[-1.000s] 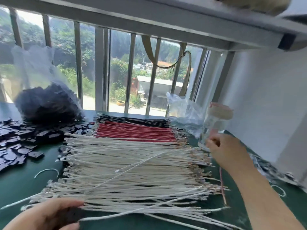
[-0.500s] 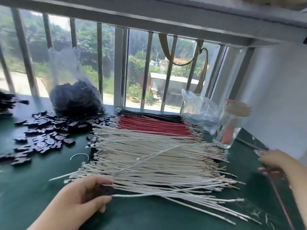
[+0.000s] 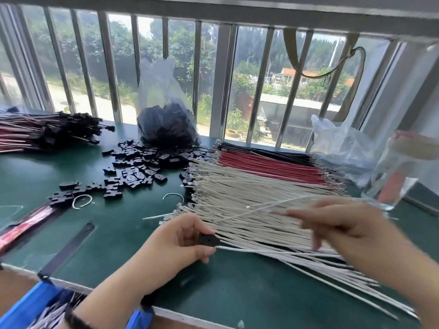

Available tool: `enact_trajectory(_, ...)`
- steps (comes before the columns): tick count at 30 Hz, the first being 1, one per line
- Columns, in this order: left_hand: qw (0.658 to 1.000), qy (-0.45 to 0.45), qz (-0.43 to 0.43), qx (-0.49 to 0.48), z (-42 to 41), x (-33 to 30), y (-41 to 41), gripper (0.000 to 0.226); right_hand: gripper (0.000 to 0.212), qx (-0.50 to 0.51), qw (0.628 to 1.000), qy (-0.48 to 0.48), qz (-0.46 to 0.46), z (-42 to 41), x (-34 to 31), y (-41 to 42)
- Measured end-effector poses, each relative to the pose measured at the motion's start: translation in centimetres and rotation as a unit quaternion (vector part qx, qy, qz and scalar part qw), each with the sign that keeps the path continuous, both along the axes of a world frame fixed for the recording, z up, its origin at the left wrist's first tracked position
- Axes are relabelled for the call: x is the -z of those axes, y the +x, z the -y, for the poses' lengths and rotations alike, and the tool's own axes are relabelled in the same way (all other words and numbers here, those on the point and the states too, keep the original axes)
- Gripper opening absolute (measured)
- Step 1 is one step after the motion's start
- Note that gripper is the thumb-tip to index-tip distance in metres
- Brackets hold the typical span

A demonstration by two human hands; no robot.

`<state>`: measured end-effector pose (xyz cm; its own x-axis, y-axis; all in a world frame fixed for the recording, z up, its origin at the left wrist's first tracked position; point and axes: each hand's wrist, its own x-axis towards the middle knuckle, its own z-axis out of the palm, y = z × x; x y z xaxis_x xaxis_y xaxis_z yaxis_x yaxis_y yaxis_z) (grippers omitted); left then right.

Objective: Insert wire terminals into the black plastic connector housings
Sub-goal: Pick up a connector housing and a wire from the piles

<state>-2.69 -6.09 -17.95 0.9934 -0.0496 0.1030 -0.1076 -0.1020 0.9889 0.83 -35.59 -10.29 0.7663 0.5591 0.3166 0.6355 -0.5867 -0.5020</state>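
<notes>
Nearest the camera, a blue bin (image 3: pixel 28 305) sits below the front edge of the green desk (image 3: pixel 232 288). Just past that edge the left hand (image 3: pixel 175 243) pinches a small black connector housing (image 3: pixel 208 240) between thumb and fingers, with a single white wire (image 3: pixel 273 251) running from the housing off to the right. The right hand (image 3: pixel 344 226) hovers over the near part of the pile of white wires (image 3: pixel 261 200); it is blurred, its fingers stretched out toward the left, and I cannot tell whether they grip anything. A dark flat strip (image 3: pixel 69 250) lies on the desk to the left. Farther on, loose black housings (image 3: pixel 133 167) are scattered beside the white pile, touching its left end. Behind the white wires lie red wires (image 3: pixel 268 166) and then black wires (image 3: pixel 261 150). A glass jar (image 3: pixel 394 176) stands at the right. At the far left lies a bundle of finished harnesses (image 3: pixel 45 131). A clear bag of housings (image 3: pixel 166 119) stands against the window bars (image 3: pixel 109 67), and a crumpled plastic bag (image 3: pixel 342 143) lies at the right.
</notes>
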Motion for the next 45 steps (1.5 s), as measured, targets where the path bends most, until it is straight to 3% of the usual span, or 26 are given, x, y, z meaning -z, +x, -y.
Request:
enact_trajectory(3,1.0,-0.011,-0.007,0.0,0.1,-0.1,-0.1,0.026,0.041,-0.009,0.999,-0.019,-0.046,-5.6,1.6,-0.1)
enact_trajectory(7,1.0,-0.016,-0.01,0.002,0.2,0.0,0.0,0.026,0.003,0.038,0.998,0.008,-0.043,-7.6,3.3,0.6)
enact_trajectory(12,1.0,-0.01,-0.013,0.007,0.1,0.2,0.3,0.025,0.023,0.0,1.0,-0.019,0.023,-8.0,5.7,1.0)
enact_trajectory(15,1.0,0.001,-0.006,0.013,-0.1,0.3,0.4,0.029,0.021,-0.022,0.998,-0.028,0.061,-7.6,6.1,1.3)
enact_trajectory(27,0.998,-0.049,-0.023,0.014,-0.2,0.1,0.6,0.023,0.022,-0.053,0.997,-0.021,0.049,-7.1,5.4,1.0)
enact_trajectory(37,0.998,-0.057,-0.03,0.029,-0.4,-0.3,0.6,0.025,0.011,-0.01,0.993,0.017,0.118,-7.7,5.6,0.0)
enact_trajectory(42,0.998,-0.054,-0.029,0.023,-0.4,-0.4,0.5,0.024,0.019,-0.004,0.998,0.037,0.047,-8.1,5.8,0.0)
enact_trajectory(45,0.998,-0.053,-0.033,0.021,-0.2,-0.6,0.4,0.026,0.016,-0.014,0.998,0.033,0.052,-8.1,5.9,0.0)
